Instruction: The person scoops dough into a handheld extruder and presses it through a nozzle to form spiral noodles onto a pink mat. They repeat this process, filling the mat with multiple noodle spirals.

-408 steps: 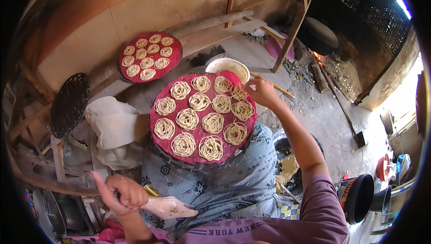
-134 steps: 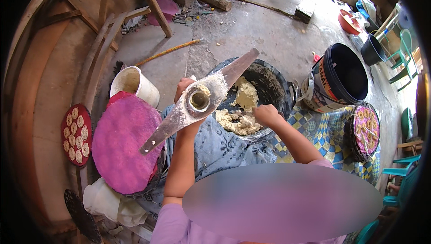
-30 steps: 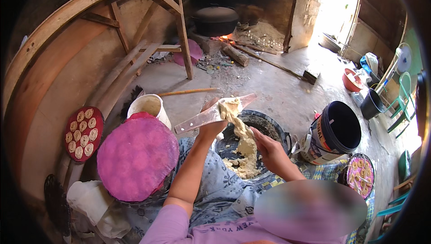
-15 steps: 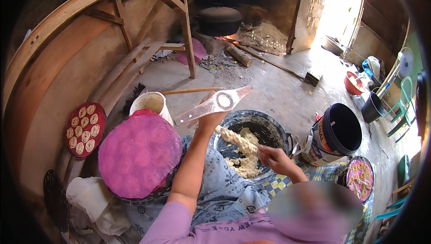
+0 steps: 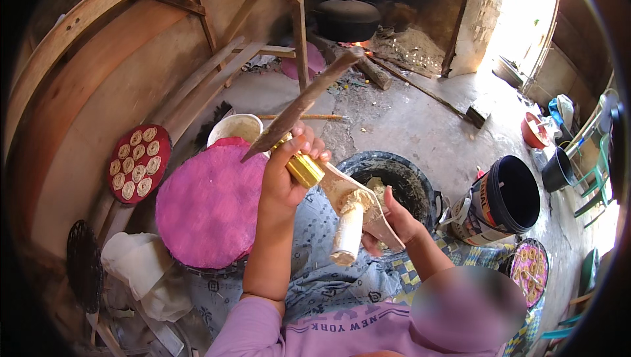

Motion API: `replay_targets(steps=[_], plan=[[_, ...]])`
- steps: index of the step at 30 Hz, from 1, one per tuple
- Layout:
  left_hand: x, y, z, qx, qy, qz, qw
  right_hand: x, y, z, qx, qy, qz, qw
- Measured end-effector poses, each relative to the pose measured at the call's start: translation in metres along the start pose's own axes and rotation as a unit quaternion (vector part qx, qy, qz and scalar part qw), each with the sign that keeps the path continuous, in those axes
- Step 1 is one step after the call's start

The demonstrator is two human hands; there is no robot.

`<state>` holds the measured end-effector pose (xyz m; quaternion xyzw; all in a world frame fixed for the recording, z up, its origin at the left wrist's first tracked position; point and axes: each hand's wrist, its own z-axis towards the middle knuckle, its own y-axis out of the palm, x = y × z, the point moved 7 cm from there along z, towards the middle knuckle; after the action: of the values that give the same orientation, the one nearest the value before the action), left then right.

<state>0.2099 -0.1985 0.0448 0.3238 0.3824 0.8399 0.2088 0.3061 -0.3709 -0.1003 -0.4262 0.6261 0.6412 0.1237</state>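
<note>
My left hand [image 5: 284, 176] is closed round a gold metal cylinder [image 5: 304, 169], part of a press with a long dark wooden bar [image 5: 309, 101]. My right hand [image 5: 401, 220] grips the end of a pale wooden handle [image 5: 383, 227]. From that handle juts a white plunger [image 5: 348, 235], its base crusted with dough. Below and beyond the hands stands a black basin [image 5: 419, 172] smeared with dough; some dough [image 5: 376, 185] inside is partly hidden by the handle. Left of my left arm lies a round tray covered with bright pink cloth [image 5: 209, 206].
Coiled dough strands sit on a red round tray [image 5: 112, 166] at left and a pink round tray [image 5: 528, 265] at right. A black-lined bucket [image 5: 516, 193] stands right of the basin. Far off, a dark pot [image 5: 347, 21] sits over a fire. A white bucket [image 5: 234, 127] stands behind the pink cloth.
The press has been turned and raised toward me, showing its gold cylinder and the white plunger. My right hand has left the dough roll and taken hold of the plunger's handle.
</note>
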Motion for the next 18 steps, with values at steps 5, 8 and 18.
replay_targets(steps=[5, 8, 18], plan=[[0.073, -0.016, -0.062, 0.239, 0.153, 0.424, 0.86, 0.005, 0.077, 0.017, -0.067, 0.049, 0.248, 0.965], [0.11, -0.002, -0.103, 0.238, 0.16, 0.759, 0.584, -0.032, 0.062, 0.009, 0.148, -0.055, 0.062, 0.985], [0.098, 0.043, -0.161, 0.182, -0.043, 0.799, 0.572, -0.101, 0.184, 0.054, 0.052, -0.299, -0.672, 0.676]])
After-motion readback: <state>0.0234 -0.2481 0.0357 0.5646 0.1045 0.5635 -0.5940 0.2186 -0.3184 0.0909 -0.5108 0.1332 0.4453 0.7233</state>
